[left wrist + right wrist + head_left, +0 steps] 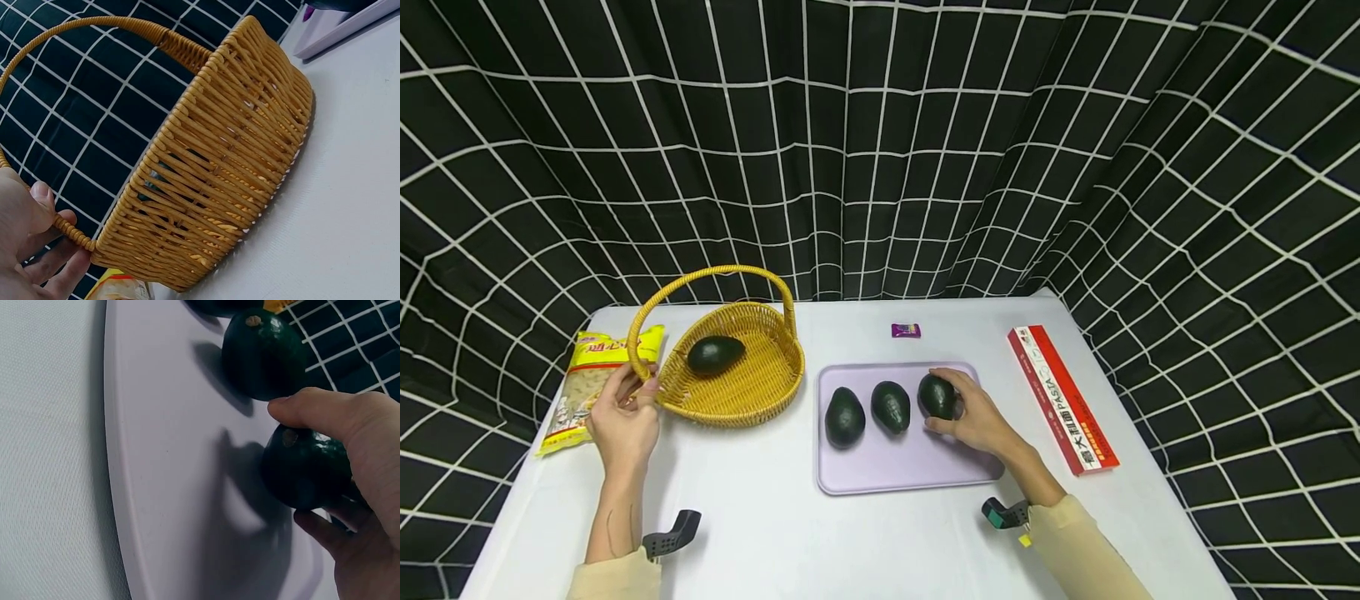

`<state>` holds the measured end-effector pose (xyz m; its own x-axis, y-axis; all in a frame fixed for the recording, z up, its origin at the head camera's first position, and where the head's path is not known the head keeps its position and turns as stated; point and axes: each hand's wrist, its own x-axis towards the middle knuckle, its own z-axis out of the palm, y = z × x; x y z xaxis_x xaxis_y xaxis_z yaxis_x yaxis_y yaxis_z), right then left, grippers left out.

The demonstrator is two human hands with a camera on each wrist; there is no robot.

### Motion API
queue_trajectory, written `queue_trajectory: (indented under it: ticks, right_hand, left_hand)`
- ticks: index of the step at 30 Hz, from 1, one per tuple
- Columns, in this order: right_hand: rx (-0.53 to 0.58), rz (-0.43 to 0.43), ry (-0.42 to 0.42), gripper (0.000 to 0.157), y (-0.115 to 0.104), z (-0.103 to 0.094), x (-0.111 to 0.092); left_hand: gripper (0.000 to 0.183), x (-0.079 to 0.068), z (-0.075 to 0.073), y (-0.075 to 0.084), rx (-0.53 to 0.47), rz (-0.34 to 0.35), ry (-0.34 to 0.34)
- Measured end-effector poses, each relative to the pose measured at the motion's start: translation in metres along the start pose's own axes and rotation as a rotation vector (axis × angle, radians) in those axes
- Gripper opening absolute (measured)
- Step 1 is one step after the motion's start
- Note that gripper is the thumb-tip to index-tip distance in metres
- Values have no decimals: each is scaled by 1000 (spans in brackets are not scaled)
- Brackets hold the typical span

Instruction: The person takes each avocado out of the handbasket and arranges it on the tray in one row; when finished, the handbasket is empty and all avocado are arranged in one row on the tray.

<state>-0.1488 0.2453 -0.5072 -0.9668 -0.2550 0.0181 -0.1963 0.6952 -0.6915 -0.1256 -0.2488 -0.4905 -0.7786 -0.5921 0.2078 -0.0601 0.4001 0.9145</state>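
Observation:
My left hand (627,414) grips the yellow wicker basket (767,367) by the left foot of its arched handle, thumb and fingers around it in the left wrist view. Inside the basket lies one dark green avocado (716,355). On a pale lilac tray (917,467) are three more avocados in a row. The rightmost avocado (937,396) sits between the thumb and fingers of my right hand (973,417), which pinch it from both sides. Beside it are the middle avocado (891,407) and the left avocado (846,418), both untouched.
A yellow bag of dry food (583,387) lies left of the basket, partly behind my left hand. Behind the tray is a small purple packet (906,331). A long red and white pasta box (1063,400) lies to the right. A gridded black curtain (880,150) hangs behind the table.

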Motion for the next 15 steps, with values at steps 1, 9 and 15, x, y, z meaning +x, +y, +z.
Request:
queue_trajectory:
  ticks: [1, 9, 15]
  right_hand:
    - [-2, -7, 6, 87, 0, 0, 0]
    - [57, -30, -6, 89, 0, 3, 1]
    - [43, -54, -5, 89, 0, -1, 3]
  left_hand:
    - [38, 0, 0, 0, 0, -1, -1]
    - [40, -1, -1, 1, 32, -30, 1]
    - [42, -1, -1, 2, 17, -27, -6]
